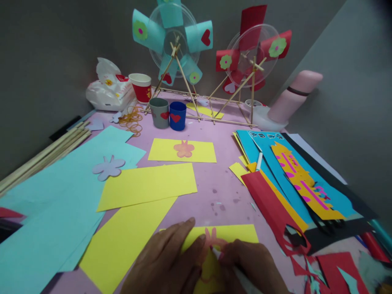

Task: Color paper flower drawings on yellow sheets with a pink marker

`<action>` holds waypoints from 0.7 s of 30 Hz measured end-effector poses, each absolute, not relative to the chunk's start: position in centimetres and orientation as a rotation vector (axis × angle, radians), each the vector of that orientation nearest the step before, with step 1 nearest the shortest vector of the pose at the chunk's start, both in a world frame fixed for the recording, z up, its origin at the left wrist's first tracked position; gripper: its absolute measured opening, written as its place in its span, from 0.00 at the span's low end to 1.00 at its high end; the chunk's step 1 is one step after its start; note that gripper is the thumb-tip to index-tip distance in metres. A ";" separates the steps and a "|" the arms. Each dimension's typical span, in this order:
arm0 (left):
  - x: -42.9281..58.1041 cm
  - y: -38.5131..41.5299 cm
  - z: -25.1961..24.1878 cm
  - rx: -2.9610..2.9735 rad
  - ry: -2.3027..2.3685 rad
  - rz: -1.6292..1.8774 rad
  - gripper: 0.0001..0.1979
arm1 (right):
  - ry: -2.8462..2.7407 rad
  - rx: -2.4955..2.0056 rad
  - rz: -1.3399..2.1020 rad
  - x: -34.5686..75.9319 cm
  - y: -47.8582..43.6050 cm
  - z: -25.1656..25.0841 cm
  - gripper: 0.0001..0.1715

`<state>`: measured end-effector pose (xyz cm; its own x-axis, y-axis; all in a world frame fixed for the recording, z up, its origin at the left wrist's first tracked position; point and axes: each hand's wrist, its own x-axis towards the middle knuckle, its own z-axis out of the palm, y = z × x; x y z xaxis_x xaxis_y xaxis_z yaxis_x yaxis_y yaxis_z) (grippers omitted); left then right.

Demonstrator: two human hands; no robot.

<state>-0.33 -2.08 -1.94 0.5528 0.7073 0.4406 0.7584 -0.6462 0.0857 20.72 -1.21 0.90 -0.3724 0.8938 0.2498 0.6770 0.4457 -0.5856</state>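
Note:
My right hand (pixel 252 261) grips a white-bodied marker (pixel 216 252), its tip on a yellow paper strip (pixel 245 232) close to me. Reddish-pink butterfly colouring (pixel 210 236) shows under the tip, partly covered by my fingers. Flat on the left part of that strip lies my left hand (pixel 170 259), fingers stretched out and holding nothing. Farther off, another yellow strip (pixel 153 152) bears a finished-looking pink butterfly (pixel 184 149). A lilac butterfly cutout (pixel 109 168) rests across light-blue paper (pixel 67 192) and a plain yellow strip (pixel 150 185).
Two pinwheels on stick frames, one light blue (pixel 171 16) and one red (pixel 252 24), stand at the back. Grey (pixel 159 112) and blue (pixel 177 116) cups sit before them. Coloured papers (pixel 272 200) and a pink bottle (pixel 294 98) are right; wooden sticks (pixel 45 153) left.

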 end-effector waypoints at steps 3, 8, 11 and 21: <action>-0.4 -2.1 -1.9 -2.665 -1.256 -0.666 0.18 | -2.145 -1.232 0.573 20.9 -1.2 1.0 0.07; -0.4 -2.0 -1.8 -2.663 -1.246 -0.630 0.19 | -2.171 -1.189 0.628 21.3 -1.2 0.7 0.07; -0.4 -2.0 -1.9 -2.656 -1.249 -0.620 0.19 | -2.176 -1.182 0.674 21.4 -1.2 0.6 0.08; -0.4 -2.1 -2.0 -2.659 -1.256 -0.670 0.19 | -2.202 -1.019 0.905 21.4 -0.6 0.2 0.09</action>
